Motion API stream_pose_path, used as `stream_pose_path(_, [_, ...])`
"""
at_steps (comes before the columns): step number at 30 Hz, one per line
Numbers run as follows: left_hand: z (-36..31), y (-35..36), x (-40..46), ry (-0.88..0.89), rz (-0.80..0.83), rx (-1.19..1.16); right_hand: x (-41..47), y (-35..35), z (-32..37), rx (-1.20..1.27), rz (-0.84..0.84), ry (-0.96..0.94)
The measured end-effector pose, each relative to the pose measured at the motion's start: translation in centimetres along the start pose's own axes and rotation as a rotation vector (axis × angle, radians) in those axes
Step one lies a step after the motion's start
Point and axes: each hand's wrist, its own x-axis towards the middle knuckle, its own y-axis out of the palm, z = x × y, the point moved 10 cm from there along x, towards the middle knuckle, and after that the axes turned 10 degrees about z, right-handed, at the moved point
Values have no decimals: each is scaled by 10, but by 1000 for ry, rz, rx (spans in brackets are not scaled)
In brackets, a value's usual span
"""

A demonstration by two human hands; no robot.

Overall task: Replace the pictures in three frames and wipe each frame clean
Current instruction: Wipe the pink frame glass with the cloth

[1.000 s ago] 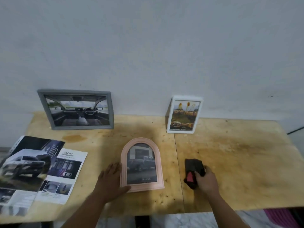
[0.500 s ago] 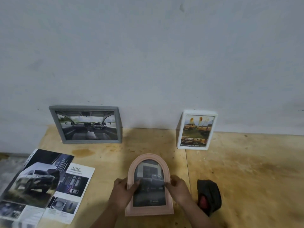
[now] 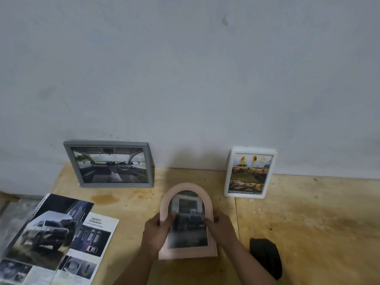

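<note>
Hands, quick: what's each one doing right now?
Left hand: grips the left edge of the pink frame.
Right hand: grips the frame's right edge, thumb on the glass.

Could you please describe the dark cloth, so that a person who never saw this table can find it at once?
Start at the wooden table against the grey wall. Near its front edge, both hands hold a pink arched frame; the right hand grips its right side. Just right of that forearm lies the black cloth, crumpled and flat on the wood, the only soft, dark, unprinted thing there.
</note>
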Motion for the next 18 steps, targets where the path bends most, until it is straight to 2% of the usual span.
stream_pose_path(5, [-95,-16,13,195,-9,-102,19,-46,69,-54,-204,-172])
stream_pose_path(8, [-125,-23,18,245,-7,-132,30,-61,86,-78,-266,-209])
stream_pose_path(14, [-126,-42,34,309,-91,-125,39,-61,94,-37,-328,-308])
stream_pose_path(18, [-125,-39,49,264,-67,-79,59,-50,83,-27,-266,-281])
